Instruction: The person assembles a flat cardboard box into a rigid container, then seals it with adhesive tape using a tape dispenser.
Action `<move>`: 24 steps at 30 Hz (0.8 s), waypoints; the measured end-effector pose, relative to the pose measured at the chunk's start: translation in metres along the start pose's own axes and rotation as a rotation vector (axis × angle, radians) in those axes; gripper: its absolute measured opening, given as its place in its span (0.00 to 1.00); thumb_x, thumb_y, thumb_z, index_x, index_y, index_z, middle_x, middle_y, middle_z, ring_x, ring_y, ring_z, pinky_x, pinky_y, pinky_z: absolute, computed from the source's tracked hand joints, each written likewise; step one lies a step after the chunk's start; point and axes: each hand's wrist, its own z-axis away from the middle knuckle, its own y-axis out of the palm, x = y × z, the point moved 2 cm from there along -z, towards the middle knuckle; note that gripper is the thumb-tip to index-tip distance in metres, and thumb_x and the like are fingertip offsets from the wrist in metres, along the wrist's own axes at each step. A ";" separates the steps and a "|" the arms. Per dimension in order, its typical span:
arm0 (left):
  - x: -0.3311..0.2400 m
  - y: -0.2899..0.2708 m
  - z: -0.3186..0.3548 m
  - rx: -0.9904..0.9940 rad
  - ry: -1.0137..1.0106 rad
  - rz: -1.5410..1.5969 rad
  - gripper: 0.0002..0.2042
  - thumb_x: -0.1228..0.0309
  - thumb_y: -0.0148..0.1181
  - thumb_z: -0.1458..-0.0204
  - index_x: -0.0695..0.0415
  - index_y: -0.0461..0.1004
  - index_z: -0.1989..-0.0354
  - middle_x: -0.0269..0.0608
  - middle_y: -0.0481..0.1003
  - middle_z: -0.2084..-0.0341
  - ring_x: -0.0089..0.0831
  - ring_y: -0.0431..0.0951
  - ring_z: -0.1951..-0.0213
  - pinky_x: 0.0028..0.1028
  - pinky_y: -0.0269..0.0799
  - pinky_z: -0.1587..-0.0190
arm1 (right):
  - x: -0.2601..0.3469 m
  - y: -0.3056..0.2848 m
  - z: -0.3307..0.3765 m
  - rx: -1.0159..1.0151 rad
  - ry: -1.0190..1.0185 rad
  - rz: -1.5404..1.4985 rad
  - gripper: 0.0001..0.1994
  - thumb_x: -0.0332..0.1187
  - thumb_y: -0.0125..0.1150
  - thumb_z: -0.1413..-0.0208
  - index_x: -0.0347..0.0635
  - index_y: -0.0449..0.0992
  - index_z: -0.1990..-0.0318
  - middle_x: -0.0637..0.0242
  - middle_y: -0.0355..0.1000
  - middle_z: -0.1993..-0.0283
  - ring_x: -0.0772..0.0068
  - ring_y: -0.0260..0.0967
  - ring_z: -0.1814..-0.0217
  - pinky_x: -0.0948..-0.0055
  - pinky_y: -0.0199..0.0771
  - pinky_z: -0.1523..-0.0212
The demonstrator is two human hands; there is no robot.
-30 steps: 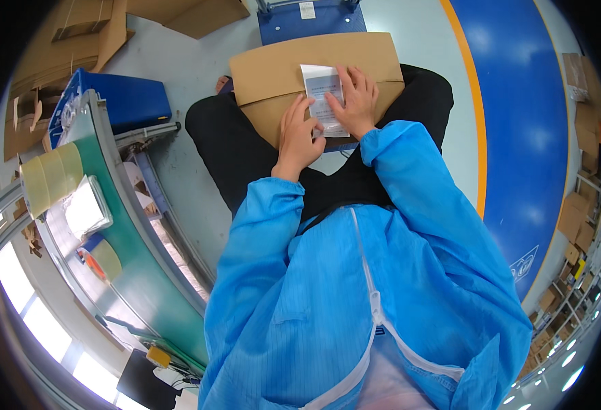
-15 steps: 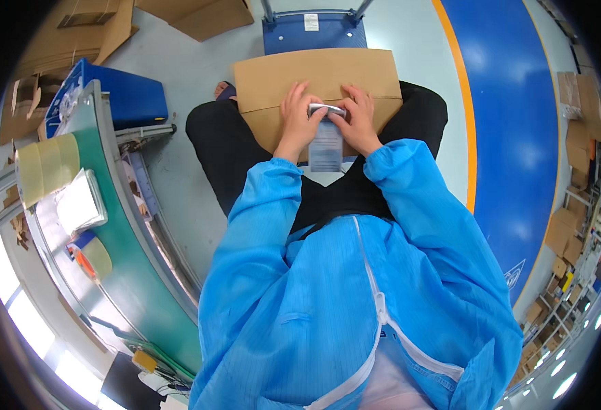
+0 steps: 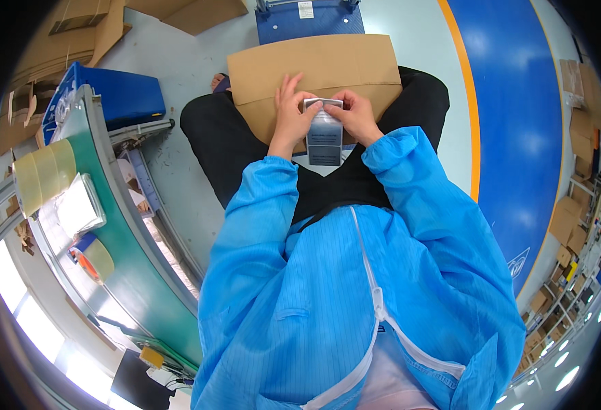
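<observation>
Clear film is forming a flat packet (image 3: pixel 325 143) with a dark panel, which is hanging between the two hands in front of a brown cardboard box (image 3: pixel 314 58), its lower end reaching down over the gap between the thighs. The left hand (image 3: pixel 291 116) is gripping the packet's upper left corner, thumb pressing on the near face; its outer fingers are standing fanned apart over the box, and whether they are touching the cardboard cannot be told. The right hand (image 3: pixel 356 116) is pinching the upper right part, its thumb lying near the left thumb and its other fingers curling together; the fingertips behind the packet are hiding from view. A pale strip is running along the top edge between both grips.

The box is lying across the lap, between knees in black trousers (image 3: pixel 208 137); a light blue jacket (image 3: pixel 328 294) is covering the arms and torso. Beyond the box, a blue platform (image 3: pixel 307 29) is standing on the pale floor. At left, a green-topped workbench (image 3: pixel 153 294) is carrying a large yellowish tape roll (image 3: pixel 44 174), a stack of white sheets (image 3: pixel 83 205) and a smaller tape roll (image 3: pixel 101 256); a blue bin (image 3: pixel 126 102) is standing past its far end. At right, an orange stripe (image 3: pixel 466 89) is bordering a blue floor lane (image 3: pixel 512 137).
</observation>
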 end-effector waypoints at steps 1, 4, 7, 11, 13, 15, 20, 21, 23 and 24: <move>-0.001 0.000 0.002 -0.016 -0.012 -0.016 0.08 0.66 0.69 0.44 0.57 0.82 0.64 0.46 0.63 0.27 0.53 0.47 0.22 0.54 0.37 0.24 | 0.001 0.000 0.000 0.000 0.001 -0.001 0.07 0.25 0.70 0.40 0.36 0.77 0.58 0.67 0.79 0.64 0.80 0.74 0.63 0.77 0.75 0.63; -0.003 0.003 0.005 -0.050 -0.028 -0.027 0.08 0.66 0.69 0.45 0.57 0.81 0.65 0.46 0.62 0.27 0.53 0.47 0.22 0.55 0.34 0.24 | 0.000 0.000 0.002 -0.006 0.042 -0.006 0.07 0.24 0.70 0.41 0.36 0.77 0.59 0.67 0.78 0.65 0.80 0.74 0.64 0.76 0.76 0.64; -0.002 0.006 0.005 -0.076 -0.043 -0.007 0.08 0.66 0.68 0.44 0.57 0.80 0.65 0.48 0.62 0.27 0.52 0.48 0.22 0.56 0.32 0.23 | 0.000 -0.001 0.000 -0.021 0.031 -0.088 0.05 0.29 0.67 0.36 0.38 0.78 0.59 0.68 0.78 0.66 0.81 0.74 0.65 0.77 0.75 0.64; 0.011 0.005 0.005 -0.135 -0.113 0.123 0.07 0.66 0.62 0.37 0.57 0.80 0.62 0.44 0.62 0.26 0.47 0.47 0.21 0.52 0.31 0.22 | 0.007 0.006 0.000 -0.097 0.256 -0.403 0.12 0.40 0.57 0.28 0.40 0.79 0.54 0.72 0.79 0.63 0.82 0.73 0.65 0.78 0.72 0.64; 0.010 0.005 0.003 -0.136 -0.126 0.133 0.08 0.66 0.62 0.37 0.58 0.79 0.62 0.45 0.62 0.26 0.48 0.48 0.21 0.52 0.32 0.23 | 0.004 0.002 0.001 -0.111 0.266 -0.442 0.14 0.42 0.54 0.26 0.41 0.79 0.53 0.74 0.79 0.61 0.82 0.73 0.65 0.78 0.72 0.64; 0.007 0.006 0.001 -0.135 -0.138 0.142 0.08 0.67 0.61 0.37 0.59 0.78 0.62 0.47 0.62 0.27 0.48 0.48 0.22 0.52 0.33 0.23 | 0.000 0.000 0.000 -0.019 0.199 -0.300 0.12 0.39 0.56 0.28 0.41 0.79 0.50 0.74 0.79 0.58 0.82 0.74 0.63 0.78 0.74 0.63; 0.003 0.007 0.001 -0.117 -0.139 0.138 0.09 0.66 0.60 0.36 0.59 0.79 0.62 0.46 0.62 0.26 0.48 0.48 0.22 0.52 0.33 0.23 | -0.010 0.001 -0.001 0.062 0.088 -0.157 0.09 0.33 0.60 0.31 0.40 0.79 0.49 0.73 0.80 0.58 0.82 0.76 0.60 0.80 0.75 0.63; 0.005 0.007 0.002 -0.120 -0.143 0.136 0.09 0.66 0.60 0.36 0.59 0.79 0.62 0.46 0.62 0.26 0.48 0.48 0.22 0.52 0.33 0.23 | -0.009 0.005 0.000 0.057 0.085 -0.131 0.09 0.31 0.61 0.32 0.39 0.79 0.50 0.72 0.80 0.58 0.81 0.76 0.60 0.80 0.75 0.63; 0.009 0.006 0.004 -0.107 -0.129 0.117 0.10 0.63 0.59 0.35 0.56 0.81 0.63 0.44 0.61 0.26 0.47 0.47 0.21 0.51 0.30 0.22 | -0.006 0.009 0.000 0.031 0.101 -0.162 0.08 0.30 0.62 0.33 0.38 0.80 0.51 0.71 0.80 0.58 0.81 0.77 0.60 0.80 0.76 0.63; 0.009 0.006 0.004 -0.108 -0.128 0.120 0.10 0.63 0.59 0.35 0.56 0.81 0.63 0.44 0.61 0.26 0.47 0.47 0.21 0.51 0.30 0.22 | -0.005 0.009 0.001 -0.002 0.109 -0.189 0.08 0.30 0.63 0.34 0.37 0.80 0.52 0.70 0.80 0.59 0.80 0.77 0.61 0.79 0.77 0.62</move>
